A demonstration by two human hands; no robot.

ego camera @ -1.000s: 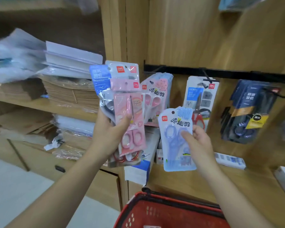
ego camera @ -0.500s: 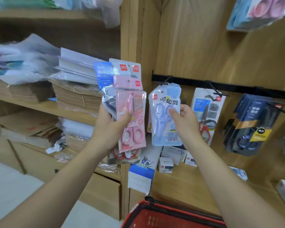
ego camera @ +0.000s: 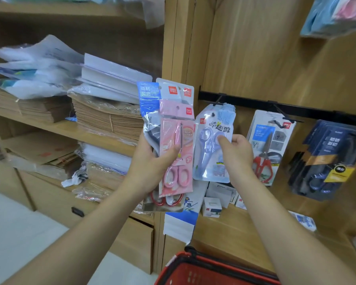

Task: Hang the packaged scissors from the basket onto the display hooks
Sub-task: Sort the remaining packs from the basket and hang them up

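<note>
Head view: right hand (ego camera: pixel 237 156) pinches a blue scissors pack (ego camera: pixel 207 159), held upright, its hang hole (ego camera: pixel 213 114) above the grip and just below the leftmost hook (ego camera: pixel 220 103). Left hand (ego camera: pixel 150 168) grips a bundle of scissors packs (ego camera: pixel 176 128) just beside, farther from that hook.

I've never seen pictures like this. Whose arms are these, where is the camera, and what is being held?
No machine here: these are a person's bare arms, filmed by a camera worn on the head, looking forward and down. The left hand grips a bundle of scissors packs, a pink pack in front. The right hand pinches a pale blue scissors pack, held close to a hook on the black rail, where red-handled scissors hang. A red basket sits below, and small boxes lie on the wooden ledge.
</note>
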